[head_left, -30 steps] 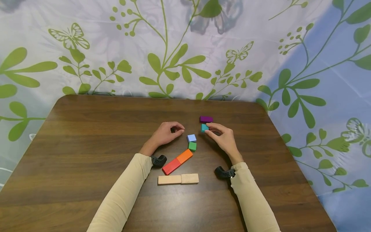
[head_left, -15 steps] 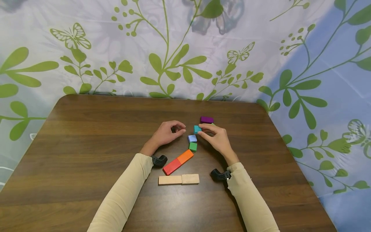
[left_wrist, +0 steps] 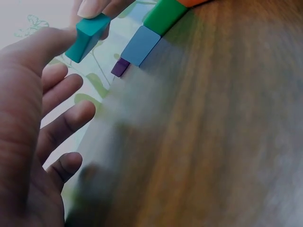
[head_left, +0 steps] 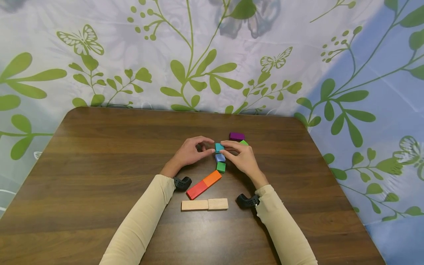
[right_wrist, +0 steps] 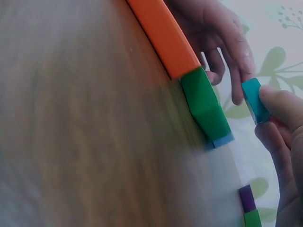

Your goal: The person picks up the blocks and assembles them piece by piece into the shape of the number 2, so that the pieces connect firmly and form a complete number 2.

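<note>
My right hand (head_left: 243, 158) pinches a teal block (head_left: 219, 148) between thumb and fingers, just beyond a light blue block (head_left: 220, 158). In the left wrist view the teal block (left_wrist: 87, 38) is tilted and held up. My left hand (head_left: 193, 151) is beside it with fingers loosely bent, thumb tip right at the block's left side. A green block (head_left: 221, 167) adjoins the light blue one. From there an orange block (head_left: 212, 178) and a red block (head_left: 197, 190) run in a slanted line toward the front left.
Behind my right hand lie a purple block (head_left: 237, 136) and a partly covered lime green block (head_left: 244, 142). Two plain wooden blocks (head_left: 204, 204) lie end to end nearer the front. A patterned cloth (head_left: 132, 55) hangs behind the brown table's back edge.
My right hand has carried the teal block leftward, from beside the purple block to my left fingertips. The lime green block has come into sight. The left hand stays nearly in place.
</note>
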The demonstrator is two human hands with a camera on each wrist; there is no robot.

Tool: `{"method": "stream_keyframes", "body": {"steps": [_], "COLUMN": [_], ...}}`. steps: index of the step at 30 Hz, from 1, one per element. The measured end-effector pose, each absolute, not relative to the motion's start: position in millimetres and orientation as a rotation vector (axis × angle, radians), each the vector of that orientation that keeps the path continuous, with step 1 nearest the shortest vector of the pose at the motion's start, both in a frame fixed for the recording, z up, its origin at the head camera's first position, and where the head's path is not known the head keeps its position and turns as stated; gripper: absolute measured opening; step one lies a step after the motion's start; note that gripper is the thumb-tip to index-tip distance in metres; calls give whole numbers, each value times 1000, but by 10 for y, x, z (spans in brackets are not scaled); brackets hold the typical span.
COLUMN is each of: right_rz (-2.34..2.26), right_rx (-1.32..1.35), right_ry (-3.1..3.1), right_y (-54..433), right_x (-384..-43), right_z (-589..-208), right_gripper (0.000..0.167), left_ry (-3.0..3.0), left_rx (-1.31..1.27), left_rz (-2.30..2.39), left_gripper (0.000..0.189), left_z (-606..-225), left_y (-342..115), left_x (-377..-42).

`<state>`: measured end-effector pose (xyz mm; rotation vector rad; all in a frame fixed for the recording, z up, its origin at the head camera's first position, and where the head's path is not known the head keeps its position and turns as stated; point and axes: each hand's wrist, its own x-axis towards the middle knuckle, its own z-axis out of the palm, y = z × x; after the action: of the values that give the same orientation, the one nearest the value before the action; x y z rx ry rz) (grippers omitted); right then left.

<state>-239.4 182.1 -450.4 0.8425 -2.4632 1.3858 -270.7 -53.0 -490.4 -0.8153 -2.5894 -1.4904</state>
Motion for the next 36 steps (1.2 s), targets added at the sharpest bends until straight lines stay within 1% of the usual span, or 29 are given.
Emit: {"method": "stream_keyframes", "body": {"steps": [7,14,18,22,28,36], "right_rz": [1370,1375,1361,1355,1298,1286], "right_rx": [845,855,868,841,758,765], "right_ry": [-2476,-2464,-2468,-2484,-2546,-2630], "right_y": [1889,1872,1878,1897,1942,1957], "right_x": [-2571,-2560,-2561,-2569,-2573,-2557], "right_z": [-4804,-4818,-4814,-4833,-4874,-4885], "right_gripper": [33,34,35,35,28,29], "left_ry": [-2577,-2554,-2542,-2555,-2609,-2629], "left_rx": [-845,-883,-892,-836,-718,-721], "left_rz": [-1515,-1527,-1521,-1500,-1442,-1420], "left_gripper": [34,38,35,32,34,35], "left_z": [-4897,-4911,-4920,-4914,-4910,-4920], "left_y": [-532,-530,-531,-529,-521,-526], "left_x": [-2701,-2706,-2713,-2705,-2701,-2727]}}
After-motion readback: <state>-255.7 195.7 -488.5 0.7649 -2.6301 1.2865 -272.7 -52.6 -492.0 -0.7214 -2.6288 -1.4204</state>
